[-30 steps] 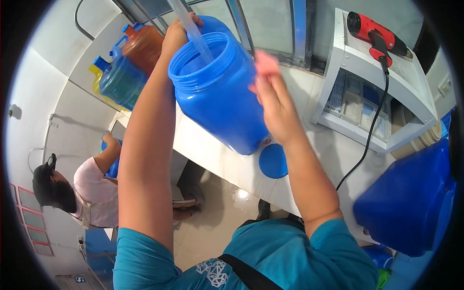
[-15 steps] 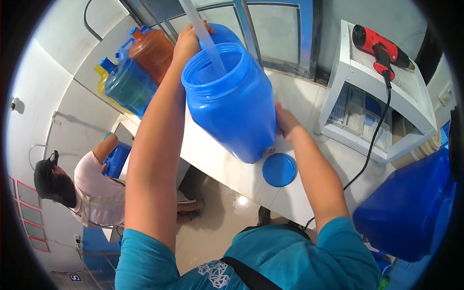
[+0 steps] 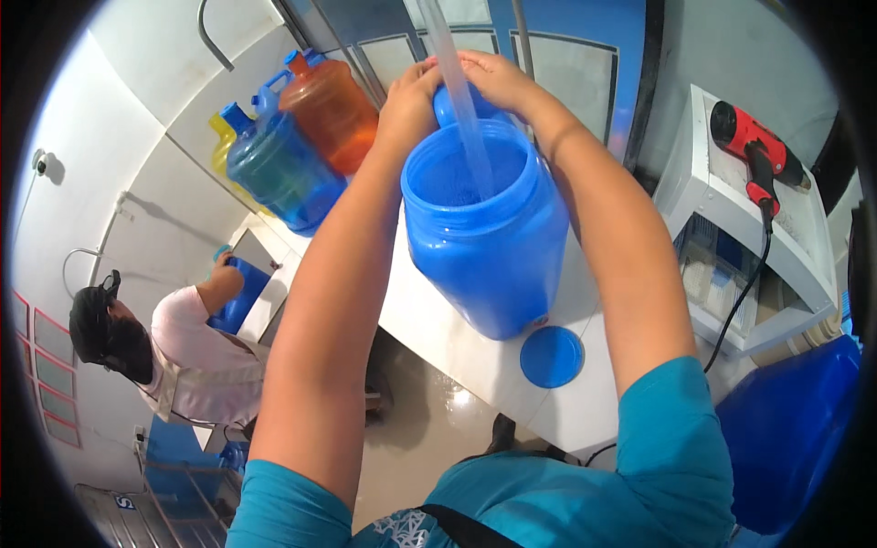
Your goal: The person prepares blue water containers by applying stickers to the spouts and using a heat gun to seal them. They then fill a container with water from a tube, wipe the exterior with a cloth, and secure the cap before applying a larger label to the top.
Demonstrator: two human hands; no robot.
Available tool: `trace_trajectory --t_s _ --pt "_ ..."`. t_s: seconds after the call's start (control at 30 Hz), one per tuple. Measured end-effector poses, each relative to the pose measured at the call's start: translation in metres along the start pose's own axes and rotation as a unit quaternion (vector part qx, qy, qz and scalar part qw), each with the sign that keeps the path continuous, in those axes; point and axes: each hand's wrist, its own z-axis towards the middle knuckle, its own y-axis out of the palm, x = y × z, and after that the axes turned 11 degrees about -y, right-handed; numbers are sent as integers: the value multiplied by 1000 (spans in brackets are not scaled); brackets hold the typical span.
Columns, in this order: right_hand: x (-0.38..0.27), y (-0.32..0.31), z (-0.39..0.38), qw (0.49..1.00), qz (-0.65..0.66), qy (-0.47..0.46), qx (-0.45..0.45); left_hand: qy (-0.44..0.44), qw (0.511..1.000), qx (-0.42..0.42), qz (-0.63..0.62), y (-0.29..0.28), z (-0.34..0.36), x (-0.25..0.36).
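Observation:
A large blue plastic water container [image 3: 489,265] stands uncapped on the white counter, its wide threaded mouth facing up. A clear hose [image 3: 466,119] runs down into that mouth. Behind it shows the rounded blue top of a second container [image 3: 454,108], mostly hidden. My left hand [image 3: 413,99] curls round this top from the left, and my right hand [image 3: 498,80] from the right, fingers meeting at its far side. Both forearms reach past the open container. A round blue lid [image 3: 552,357] lies flat on the counter near its base.
Orange [image 3: 331,110], blue [image 3: 279,169] and yellow water jugs stand at the far left. A red heat gun [image 3: 760,151] rests on a white rack [image 3: 699,183] at right, its cord hanging down. A co-worker [image 3: 196,342] handles a blue container at left. Another blue container [image 3: 790,429] stands at lower right.
My right hand has left the open container's right side and joined my left hand at the blue top behind it. The whole view has shifted, moving things rightward and down.

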Motion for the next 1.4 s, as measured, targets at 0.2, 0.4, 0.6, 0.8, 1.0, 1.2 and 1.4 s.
trace_trajectory --t_s 0.2,0.4,0.6,0.8,1.0,1.2,1.4 --pt "-113 -3 -84 957 149 247 24 21 998 51 -33 0 -4 -28" --pt "-224 19 -161 980 -20 148 131 -84 988 -79 -107 -10 -1 -22" --pt "-222 120 -231 865 -471 -166 -56 -156 976 152 14 -20 -26 6" --pt "-153 106 -369 743 -517 -246 -347 -251 913 161 -280 -29 -127 -19" --pt "-228 99 -223 837 -479 -260 -52 -356 824 165 -409 -73 -257 -1" --pt "-247 137 -175 806 -517 -270 -98 -201 789 320 -484 -70 -271 89" --pt "-269 73 -174 938 -242 -241 51 -171 849 149 -478 -52 -239 129"
